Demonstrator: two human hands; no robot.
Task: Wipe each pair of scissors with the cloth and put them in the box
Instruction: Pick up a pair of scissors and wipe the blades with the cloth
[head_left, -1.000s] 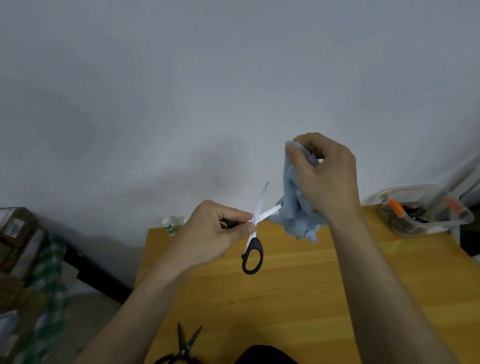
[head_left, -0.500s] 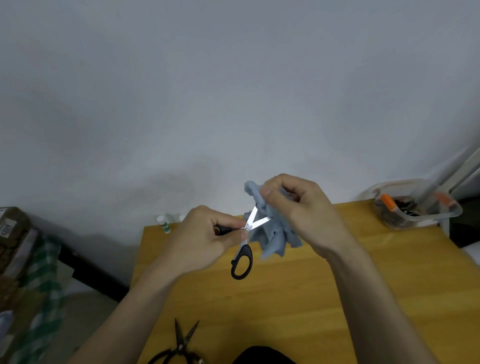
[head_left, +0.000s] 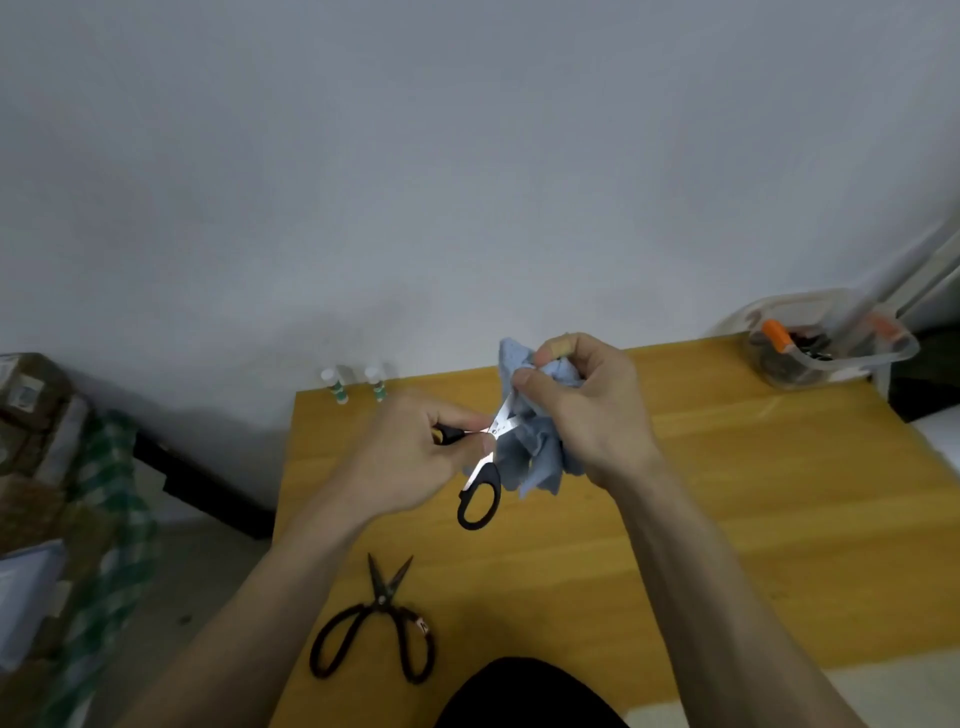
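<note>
At the far left, off the worktop (head_left: 727, 509), we see a green checked cloth (head_left: 106, 519) draped over stacked clutter. At the worktop's back edge stand two small white-capped bottles (head_left: 358, 383), side by side. Near the front edge lie the all-black scissors (head_left: 376, 621), blades slightly parted and pointing away from us, untouched. Above them our left hand (head_left: 415, 462) holds the black-handled scissors (head_left: 480, 480) in the air, its fingers curled round one handle with the thumb pressed near the pivot; the other handle loop hangs down free and the blades stand open. Just to the right, our right hand (head_left: 587, 410) grips the light blue cloth (head_left: 535, 457), thumb and fingers pinching it round one steel blade, so the blade's tip is hidden in the folds. The rest of the cloth hangs below that hand. At the far right back corner sits the clear plastic box (head_left: 831, 345), holding dark items and an orange handle, well apart from both hands.
</note>
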